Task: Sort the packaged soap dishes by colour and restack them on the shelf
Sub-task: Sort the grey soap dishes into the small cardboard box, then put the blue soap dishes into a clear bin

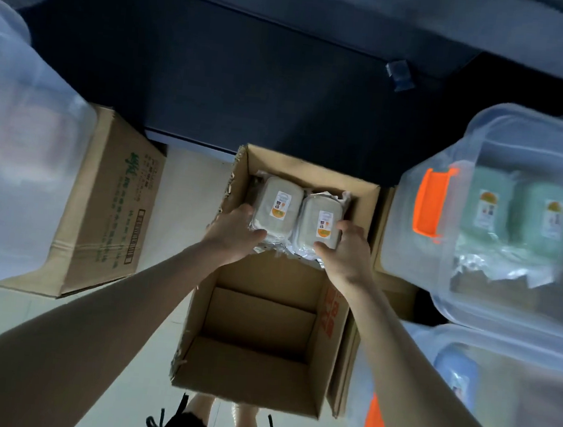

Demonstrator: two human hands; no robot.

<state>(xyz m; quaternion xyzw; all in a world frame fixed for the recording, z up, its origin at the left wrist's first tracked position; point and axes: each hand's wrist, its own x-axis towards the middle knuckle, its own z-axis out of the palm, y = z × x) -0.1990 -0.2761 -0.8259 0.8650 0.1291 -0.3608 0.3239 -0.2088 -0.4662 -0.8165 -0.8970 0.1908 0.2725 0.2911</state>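
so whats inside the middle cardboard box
Two pale wrapped soap dishes at the far end, gripped by left hand and right hand; box floor bare nearer. Anything beneath is hidden.

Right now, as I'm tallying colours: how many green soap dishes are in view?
2. Both sit side by side in the clear bin on the right: left green dish, right green dish. Others may be hidden underneath.
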